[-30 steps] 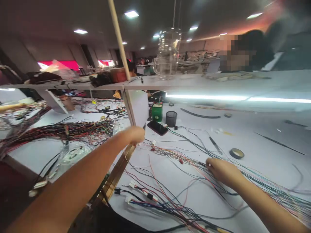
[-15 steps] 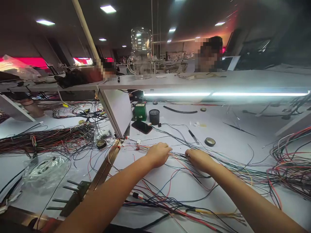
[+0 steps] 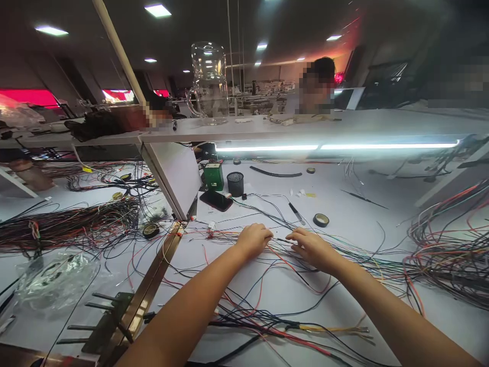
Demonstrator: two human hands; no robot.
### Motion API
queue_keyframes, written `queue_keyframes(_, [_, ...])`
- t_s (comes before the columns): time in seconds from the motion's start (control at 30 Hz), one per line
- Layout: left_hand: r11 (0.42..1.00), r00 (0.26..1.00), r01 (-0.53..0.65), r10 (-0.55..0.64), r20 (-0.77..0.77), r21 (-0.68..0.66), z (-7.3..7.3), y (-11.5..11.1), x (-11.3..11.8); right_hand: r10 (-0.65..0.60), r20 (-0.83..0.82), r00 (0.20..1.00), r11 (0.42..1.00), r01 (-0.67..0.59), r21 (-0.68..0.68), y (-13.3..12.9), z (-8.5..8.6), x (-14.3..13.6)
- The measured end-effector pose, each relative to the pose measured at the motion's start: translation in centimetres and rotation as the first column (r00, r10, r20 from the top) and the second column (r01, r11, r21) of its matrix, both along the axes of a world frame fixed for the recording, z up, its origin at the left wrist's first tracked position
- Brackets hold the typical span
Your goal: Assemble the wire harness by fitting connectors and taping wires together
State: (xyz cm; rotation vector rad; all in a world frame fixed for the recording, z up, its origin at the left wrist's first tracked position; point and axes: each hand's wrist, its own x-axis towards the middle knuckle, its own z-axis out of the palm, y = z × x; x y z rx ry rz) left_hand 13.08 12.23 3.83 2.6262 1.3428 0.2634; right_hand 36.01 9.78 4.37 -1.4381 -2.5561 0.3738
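Note:
Near the middle of the white table, my left hand (image 3: 255,240) is closed on a bundle of thin wires that runs left to a small white connector (image 3: 211,226). My right hand (image 3: 311,248) is just to the right, its fingers apart over a dark stretch of the same wires (image 3: 281,239); whether its fingertips touch them is hard to tell. Red, black and green wires spread from between the hands toward the right. Below them lies another harness (image 3: 267,326) with yellow ends.
Behind the hands are a black tape roll (image 3: 321,220), tweezers (image 3: 297,213), a phone (image 3: 216,200), a mesh cup (image 3: 235,184) and a green box (image 3: 213,176). A pegged fixture (image 3: 107,321) stands lower left. Wire piles lie at both sides. A person sits beyond the shelf (image 3: 244,133).
The view has shifted, so the table items appear further left. My right hand's fingers have spread and lifted from the wires, while my left hand remains closed.

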Motion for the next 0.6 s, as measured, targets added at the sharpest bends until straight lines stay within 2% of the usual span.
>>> queue_keyframes(0.17, [0.999,0.998,-0.013,0.009,0.070,0.048,0.3,-1.5,-1.5,-0.024,0.060,0.998,0.999,0.025,-0.020,0.4,-0.4,-2.0])
queue_keyframes(0.4, [0.980,0.981,-0.191,0.188,0.044,0.065,0.6,-2.1,-9.1,-0.054,0.097,0.994,0.997,0.059,-0.058,0.6,-0.5,-4.0])
queue_keyframes(0.5, [0.988,0.989,-0.147,0.148,-0.009,0.046,0.7,-1.6,-10.6,-0.054,0.078,0.995,0.996,0.060,-0.070,0.6,-0.8,-5.1])
queue_keyframes(0.6, [0.999,0.997,-0.036,0.037,-0.075,0.016,0.6,-1.1,-10.1,-0.058,0.077,0.995,0.996,0.063,-0.059,0.4,-0.7,-6.2])
